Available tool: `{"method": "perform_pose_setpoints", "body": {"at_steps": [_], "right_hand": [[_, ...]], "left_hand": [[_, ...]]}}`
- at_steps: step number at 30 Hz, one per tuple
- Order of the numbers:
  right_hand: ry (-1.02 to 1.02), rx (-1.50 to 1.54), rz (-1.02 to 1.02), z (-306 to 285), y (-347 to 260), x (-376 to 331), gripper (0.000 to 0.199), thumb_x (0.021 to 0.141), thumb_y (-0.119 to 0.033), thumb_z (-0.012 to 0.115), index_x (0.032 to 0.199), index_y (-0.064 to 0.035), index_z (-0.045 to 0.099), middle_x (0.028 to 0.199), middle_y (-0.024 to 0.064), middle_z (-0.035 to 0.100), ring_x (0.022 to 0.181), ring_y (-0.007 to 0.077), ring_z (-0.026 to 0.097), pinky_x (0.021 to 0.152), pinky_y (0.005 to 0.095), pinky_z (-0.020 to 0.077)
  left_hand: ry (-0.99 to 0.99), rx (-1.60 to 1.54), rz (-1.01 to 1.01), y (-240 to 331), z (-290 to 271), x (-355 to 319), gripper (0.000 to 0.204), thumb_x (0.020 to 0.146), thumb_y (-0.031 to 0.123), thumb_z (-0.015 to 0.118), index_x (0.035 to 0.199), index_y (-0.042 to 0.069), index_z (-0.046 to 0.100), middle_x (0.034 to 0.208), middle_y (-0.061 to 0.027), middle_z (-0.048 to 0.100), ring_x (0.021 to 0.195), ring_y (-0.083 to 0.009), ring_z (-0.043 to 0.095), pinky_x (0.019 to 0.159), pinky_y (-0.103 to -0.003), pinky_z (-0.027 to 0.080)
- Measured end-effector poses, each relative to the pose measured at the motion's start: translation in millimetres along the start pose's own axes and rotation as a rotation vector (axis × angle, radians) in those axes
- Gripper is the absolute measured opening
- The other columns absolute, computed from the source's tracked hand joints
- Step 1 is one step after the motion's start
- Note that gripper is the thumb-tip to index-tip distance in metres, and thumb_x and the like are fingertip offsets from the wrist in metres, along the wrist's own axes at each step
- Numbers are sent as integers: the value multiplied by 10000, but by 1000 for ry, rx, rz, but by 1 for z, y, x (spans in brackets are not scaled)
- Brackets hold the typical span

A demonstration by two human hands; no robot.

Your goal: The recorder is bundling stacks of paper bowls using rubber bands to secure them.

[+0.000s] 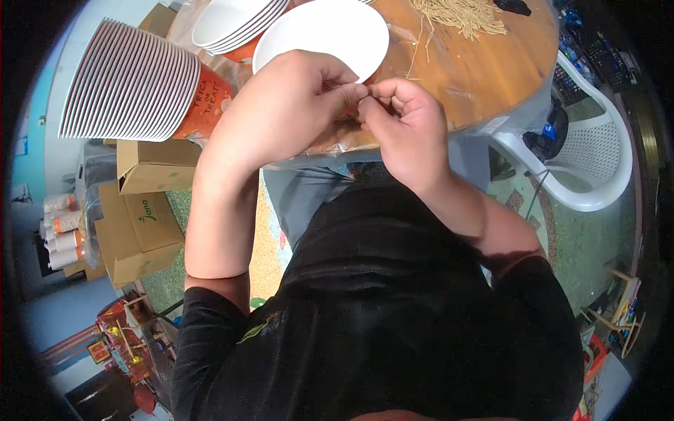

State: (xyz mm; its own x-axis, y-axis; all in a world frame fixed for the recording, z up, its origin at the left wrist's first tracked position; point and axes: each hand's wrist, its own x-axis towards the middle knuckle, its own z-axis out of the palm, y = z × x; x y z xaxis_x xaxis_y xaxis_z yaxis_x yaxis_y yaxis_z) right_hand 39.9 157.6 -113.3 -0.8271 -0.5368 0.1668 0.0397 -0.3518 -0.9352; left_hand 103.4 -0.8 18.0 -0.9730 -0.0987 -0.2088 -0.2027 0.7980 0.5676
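Observation:
My left hand [298,105] and my right hand [414,126] meet over the near edge of the round wooden table. Thumb and fingertips of each are pinched together, almost touching the other's. Whatever lies between them is too small and hidden to make out. Just behind the left hand, a white oval shape [323,35] looks like the inside of a paper bucket; the hand covers its lower part. A loose bundle of cream strings [460,17] lies farther back on the tabletop, with a few strands straggling toward my right hand.
Nested orange paper buckets with white rims [130,84] lean out at the left. More white-lined buckets [235,24] sit at the back left. Clear plastic sheeting [505,119] covers the table edge. Cardboard boxes [144,231] stand at left, a white plastic chair [586,189] at right.

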Motion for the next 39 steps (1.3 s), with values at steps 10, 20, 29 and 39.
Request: {"method": "perform_pose_setpoints", "body": {"at_steps": [10,20,29,39], "right_hand": [[-17,34,44,0,2,2,56,1069,-35,750,1058,19,741,914,18,786,828,50,713,714,238,561],[-105,83,64,-3,-5,1,47,1092,-18,725,1102,28,725,976,40,795,847,77,738,719,243,578],[-377,-807,14,-42,-107,11,182,1014,-197,772,1084,-31,789,942,148,830,849,258,815,778,390,609],[-512,-1289,-789,-35,-123,71,94,964,-127,767,993,-50,721,920,144,719,914,366,725,822,468,578]], "left_hand": [[322,-338,113,-19,24,-10,197,1028,152,811,1083,-34,851,885,-122,845,808,-122,789,740,-308,615],[648,-191,139,-17,44,-11,159,1021,162,825,1087,20,848,961,-148,850,836,-232,847,748,-341,646],[723,-48,124,-18,51,-13,138,1022,144,812,1089,26,837,966,-160,833,882,-292,836,776,-379,644],[724,133,348,-24,51,-9,185,1025,9,764,1185,47,849,1012,-125,818,908,-234,801,849,-336,613]]}}
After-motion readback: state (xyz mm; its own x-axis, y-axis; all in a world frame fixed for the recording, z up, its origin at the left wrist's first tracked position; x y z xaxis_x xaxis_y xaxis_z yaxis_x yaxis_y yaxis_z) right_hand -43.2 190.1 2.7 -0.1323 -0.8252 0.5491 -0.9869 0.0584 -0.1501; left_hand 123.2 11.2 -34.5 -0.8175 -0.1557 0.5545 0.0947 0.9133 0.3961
